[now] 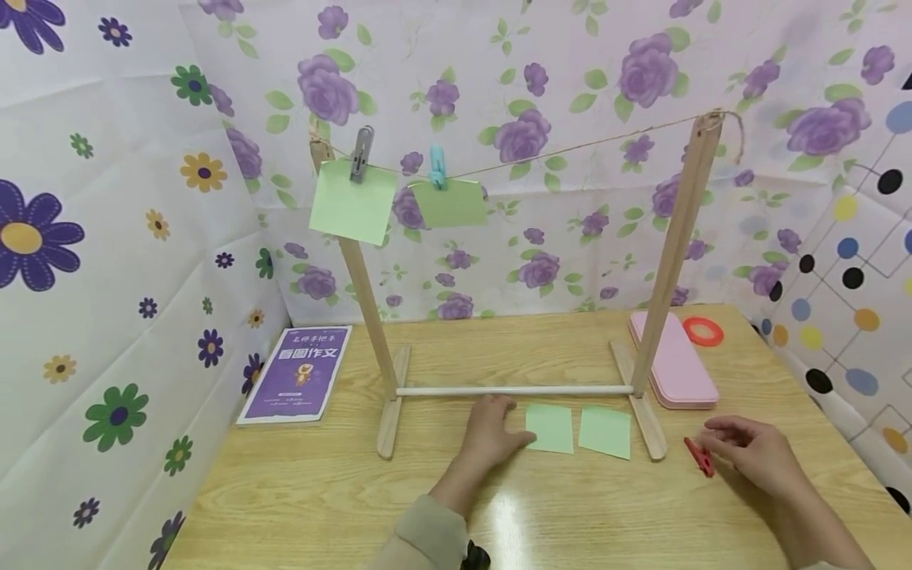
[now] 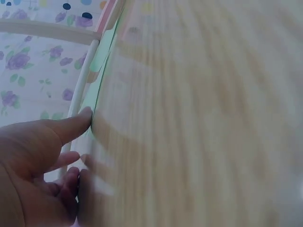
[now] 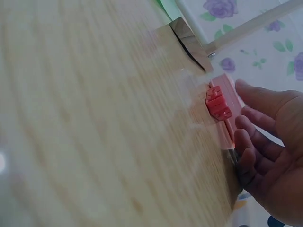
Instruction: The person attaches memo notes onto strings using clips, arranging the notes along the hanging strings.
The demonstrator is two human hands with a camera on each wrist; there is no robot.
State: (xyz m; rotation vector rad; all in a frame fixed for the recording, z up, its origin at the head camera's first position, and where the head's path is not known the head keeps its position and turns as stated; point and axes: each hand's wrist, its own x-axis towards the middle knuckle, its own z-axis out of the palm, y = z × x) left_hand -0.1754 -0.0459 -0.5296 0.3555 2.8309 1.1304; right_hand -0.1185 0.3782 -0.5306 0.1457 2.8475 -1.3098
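My left hand [image 1: 492, 434] is low over the table, its thumb tip right at the left edge of a green sticky note [image 1: 550, 428]. In the left wrist view that thumb [image 2: 75, 125] meets the note's edge. A second green note [image 1: 604, 432] lies to the right. Beside a red clothespin [image 1: 700, 457] is my right hand [image 1: 757, 457], fingers loosely bent and nothing between them. The right wrist view has the clothespin [image 3: 218, 103] on the tabletop, just off the thumb and fingertips.
A wooden stand [image 1: 677, 253] carries a string [image 1: 570, 148], with a grey clip [image 1: 361, 154] and a blue clip [image 1: 438, 168] each pinning a green note. A purple booklet [image 1: 295, 376] lies left; a pink case [image 1: 673, 360] and an orange-red ring [image 1: 703, 332] lie right. Patterned cloth surrounds the table.
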